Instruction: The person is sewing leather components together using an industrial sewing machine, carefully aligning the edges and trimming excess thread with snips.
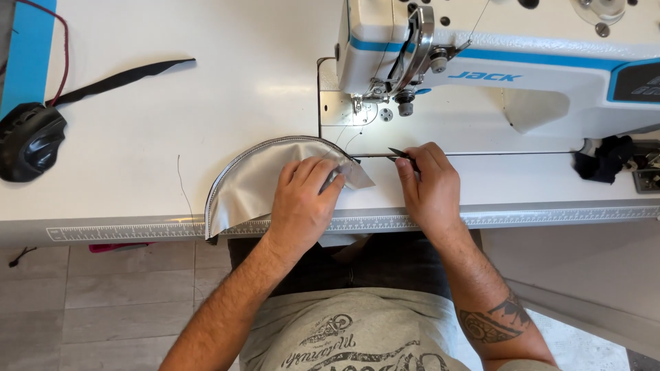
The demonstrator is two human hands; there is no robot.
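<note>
The left hand [302,199] lies flat on a silver-grey, half-round piece of fabric with a stitched curved edge [254,182], and its fingers [328,173] pinch the right corner of this piece — so they are closed on the fabric, not released. The fabric rests on the white bench [172,103], at its front edge, and its long axis runs left to right, the curved seam pointing away from the person. The right hand [430,189] sits just beside it on the right, with the fingers clenched around a small dark thread snip [402,156]; the tip of the snip points left, toward the corner that the left hand holds. The two hands are near but not touching. A thin thread seems to go from the fabric corner up to the needle area of the white and blue sewing machine [495,62], which stands behind both hands.

Far left on the bench lie a black rounded object [29,141] and a black strap [117,79]. No container is visible.
</note>
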